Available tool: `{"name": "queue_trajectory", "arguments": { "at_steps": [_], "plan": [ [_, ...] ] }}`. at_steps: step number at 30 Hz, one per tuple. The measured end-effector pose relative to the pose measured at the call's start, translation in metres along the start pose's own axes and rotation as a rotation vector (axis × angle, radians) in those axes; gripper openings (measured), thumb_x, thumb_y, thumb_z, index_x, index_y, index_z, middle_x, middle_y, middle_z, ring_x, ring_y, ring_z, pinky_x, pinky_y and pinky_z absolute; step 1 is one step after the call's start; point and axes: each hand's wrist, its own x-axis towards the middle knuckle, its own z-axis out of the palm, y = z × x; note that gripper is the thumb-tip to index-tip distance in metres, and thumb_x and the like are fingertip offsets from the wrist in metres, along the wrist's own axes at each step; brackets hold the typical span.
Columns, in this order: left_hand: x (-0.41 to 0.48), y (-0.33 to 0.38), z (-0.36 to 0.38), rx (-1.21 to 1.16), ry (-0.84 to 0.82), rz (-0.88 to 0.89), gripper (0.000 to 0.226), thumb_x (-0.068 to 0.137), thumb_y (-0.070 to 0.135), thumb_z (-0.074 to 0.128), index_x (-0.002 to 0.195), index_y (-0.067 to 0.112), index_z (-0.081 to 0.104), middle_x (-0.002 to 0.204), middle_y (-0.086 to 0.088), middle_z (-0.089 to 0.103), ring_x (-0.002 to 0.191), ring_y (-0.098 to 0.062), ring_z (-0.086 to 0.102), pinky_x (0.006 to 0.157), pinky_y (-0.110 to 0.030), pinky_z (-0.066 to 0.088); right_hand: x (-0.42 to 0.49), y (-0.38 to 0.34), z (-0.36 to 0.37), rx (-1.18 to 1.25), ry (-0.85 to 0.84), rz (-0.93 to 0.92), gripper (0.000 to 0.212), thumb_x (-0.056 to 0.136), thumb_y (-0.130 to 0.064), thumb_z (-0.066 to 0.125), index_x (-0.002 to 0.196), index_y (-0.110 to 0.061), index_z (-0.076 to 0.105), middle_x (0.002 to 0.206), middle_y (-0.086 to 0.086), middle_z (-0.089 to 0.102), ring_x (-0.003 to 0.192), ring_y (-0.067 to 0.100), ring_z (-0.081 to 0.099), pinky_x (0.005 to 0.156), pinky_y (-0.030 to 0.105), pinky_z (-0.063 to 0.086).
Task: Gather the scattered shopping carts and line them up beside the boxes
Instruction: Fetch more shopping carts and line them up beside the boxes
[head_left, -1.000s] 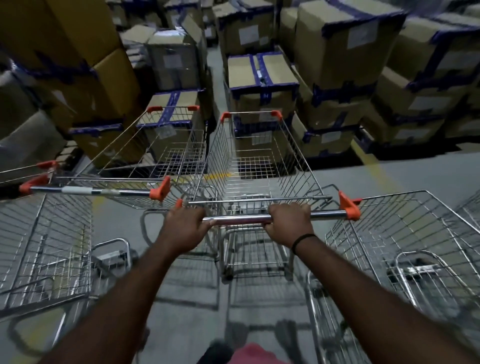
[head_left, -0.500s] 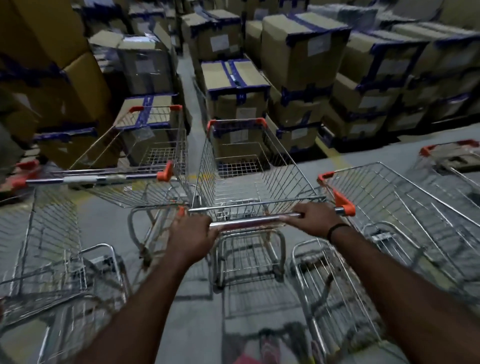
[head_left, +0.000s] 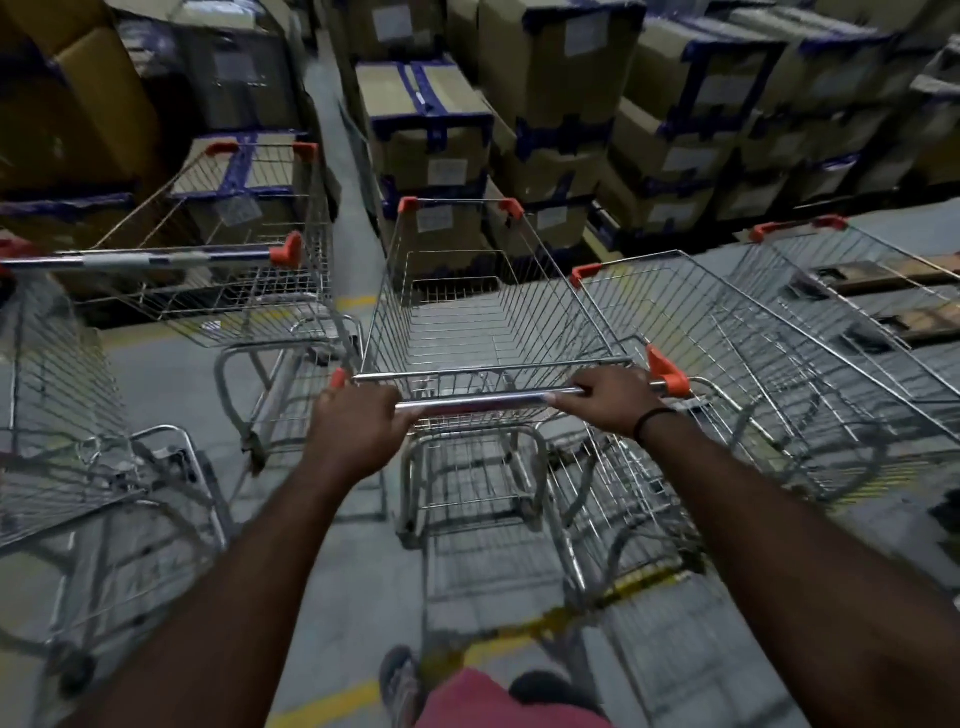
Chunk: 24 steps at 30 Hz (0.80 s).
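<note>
Left hand (head_left: 358, 431): gripped the cart handle (head_left: 478, 402), arm stretched forward.
Right hand (head_left: 610, 400): gripped it too, arm outstretched.

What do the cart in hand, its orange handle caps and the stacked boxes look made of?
Cart: steel wire, probably plated; thin shiny grid. Handle caps: likely moulded plastic, matte orange. Boxes: brown cardboard, dull, bound with blue tape.

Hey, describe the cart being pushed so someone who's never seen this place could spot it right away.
Start at the stacked cardboard boxes; wire carts stand on the floor before them. Take the middle cart, pointing at the boxes. Only it has a left hand and right hand gripping its handle.
</note>
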Motion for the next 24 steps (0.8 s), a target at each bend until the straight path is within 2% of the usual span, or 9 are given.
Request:
{"name": "queue_trajectory", "arguments": {
  "at_steps": [3, 5, 6, 8, 11, 13, 16, 19, 24],
  "plan": [
    [-0.020, 0.013, -0.007, -0.010, -0.012, -0.050, 0.055, 0.095, 0.068, 0.036, 0.099, 0.024, 0.068, 0.095, 0.000, 0.074, 0.107, -0.027, 0.064, 0.116, -0.048, 0.029, -0.025, 0.001, 0.005, 0.061, 0.020, -0.012, 0.060, 0.083, -0.084, 0.037, 0.079, -0.029, 0.061, 0.078, -0.010, 0.062, 0.084, 0.018, 0.060, 0.105, 0.056, 0.035],
    [-0.038, 0.024, -0.014, -0.024, -0.008, -0.055, 0.044, 0.097, 0.061, 0.045, 0.095, 0.023, 0.067, 0.095, -0.004, 0.073, 0.107, -0.030, 0.064, 0.114, -0.050, 0.032, -0.046, 0.000, 0.007, 0.061, 0.034, -0.032, 0.048, 0.087, -0.078, 0.043, 0.070, -0.033, 0.052, 0.076, -0.013, 0.057, 0.089, 0.020, 0.060, 0.109, 0.058, 0.029],
    [-0.047, 0.030, -0.017, -0.045, -0.013, -0.064, 0.039, 0.097, 0.058, 0.047, 0.094, 0.024, 0.066, 0.098, -0.006, 0.073, 0.110, -0.032, 0.063, 0.112, -0.051, 0.035, -0.057, -0.001, 0.007, 0.054, 0.043, -0.041, 0.044, 0.089, -0.074, 0.045, 0.072, -0.034, 0.051, 0.077, -0.013, 0.056, 0.094, 0.022, 0.060, 0.111, 0.058, 0.024],
    [-0.065, 0.040, -0.021, -0.069, -0.068, -0.109, 0.039, 0.098, 0.057, 0.048, 0.103, 0.023, 0.068, 0.109, -0.010, 0.072, 0.125, -0.037, 0.054, 0.107, -0.052, 0.038, -0.076, 0.002, 0.006, 0.035, 0.028, -0.053, 0.045, 0.092, -0.072, 0.045, 0.085, -0.030, 0.062, 0.082, -0.010, 0.057, 0.099, 0.023, 0.060, 0.112, 0.057, 0.021],
    [-0.088, 0.052, -0.019, -0.024, -0.137, -0.151, 0.058, 0.094, 0.070, 0.033, 0.108, 0.027, 0.069, 0.117, -0.012, 0.071, 0.137, -0.042, 0.043, 0.107, -0.054, 0.039, -0.101, 0.011, 0.007, 0.025, 0.023, -0.052, 0.053, 0.092, -0.072, 0.044, 0.094, -0.023, 0.065, 0.085, -0.005, 0.060, 0.092, 0.021, 0.057, 0.112, 0.057, 0.021],
    [-0.107, 0.061, -0.019, 0.000, -0.145, -0.173, 0.062, 0.093, 0.073, 0.029, 0.106, 0.028, 0.069, 0.115, -0.011, 0.072, 0.137, -0.042, 0.043, 0.107, -0.054, 0.040, -0.117, 0.016, 0.007, 0.015, 0.015, -0.072, 0.052, 0.092, -0.072, 0.044, 0.090, -0.023, 0.063, 0.082, -0.006, 0.058, 0.093, 0.022, 0.058, 0.110, 0.056, 0.022],
    [-0.134, 0.082, -0.024, -0.035, -0.113, -0.195, 0.051, 0.097, 0.066, 0.038, 0.100, 0.026, 0.068, 0.110, -0.009, 0.072, 0.128, -0.039, 0.051, 0.106, -0.053, 0.040, -0.138, 0.022, 0.006, 0.004, -0.005, -0.094, 0.049, 0.092, -0.072, 0.044, 0.088, -0.025, 0.059, 0.082, -0.007, 0.054, 0.099, 0.024, 0.060, 0.111, 0.057, 0.022],
    [-0.154, 0.101, -0.032, -0.022, -0.096, -0.204, 0.041, 0.100, 0.056, 0.045, 0.103, 0.024, 0.069, 0.110, -0.009, 0.072, 0.123, -0.035, 0.055, 0.104, -0.048, 0.038, -0.154, 0.025, 0.009, 0.029, -0.006, -0.102, 0.051, 0.092, -0.072, 0.045, 0.088, -0.024, 0.060, 0.086, -0.006, 0.057, 0.101, 0.024, 0.060, 0.113, 0.060, 0.018],
    [-0.180, 0.114, -0.031, -0.003, -0.106, -0.222, 0.045, 0.099, 0.059, 0.043, 0.100, 0.021, 0.066, 0.107, -0.007, 0.071, 0.118, -0.033, 0.057, 0.104, -0.048, 0.036, -0.179, 0.032, 0.010, 0.037, 0.006, -0.126, 0.046, 0.091, -0.072, 0.045, 0.082, -0.027, 0.054, 0.089, -0.006, 0.058, 0.104, 0.025, 0.060, 0.113, 0.063, 0.019]
  ]
}}
